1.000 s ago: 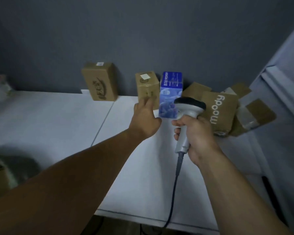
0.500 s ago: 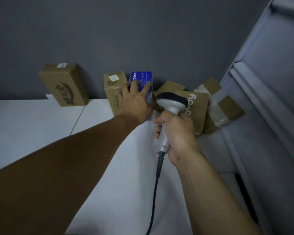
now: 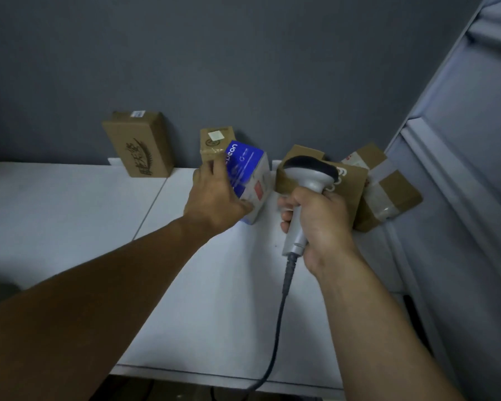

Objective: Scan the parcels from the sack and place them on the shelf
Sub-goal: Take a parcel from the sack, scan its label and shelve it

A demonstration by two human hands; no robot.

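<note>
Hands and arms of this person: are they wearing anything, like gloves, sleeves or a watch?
No. The left hand and right hand are ungloved, with no ring or watch visible, and the left forearm and right forearm are bare to the picture's edge, no sleeve in view.

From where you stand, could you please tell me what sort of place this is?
Probably a parcel-sorting or mailroom corner: cardboard parcels stand on a white shelf against a grey wall, the right hand grips a corded barcode scanner, and the left hand holds a blue box.

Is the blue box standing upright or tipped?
Tipped. The left hand grips the blue box, and its edges slant clearly off vertical.
</note>
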